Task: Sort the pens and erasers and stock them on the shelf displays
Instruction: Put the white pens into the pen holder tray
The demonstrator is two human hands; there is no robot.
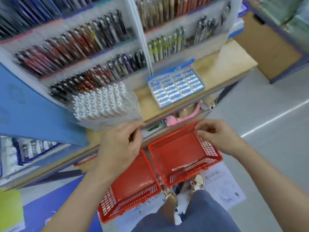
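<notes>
Stationery shelves (142, 39) racked with pens (80, 39), eraser box (177, 82) on wooden ledge (225, 64), red basket (177, 148) on floor holding one pen (185, 166), second basket (133, 181) beside, left hand (120, 144) and right hand (217, 136) above, fingers curled, any hold indiscernible.

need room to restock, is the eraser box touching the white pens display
Apart. The head view shows bare wooden shelf between the eraser box and the white pens display.
</notes>
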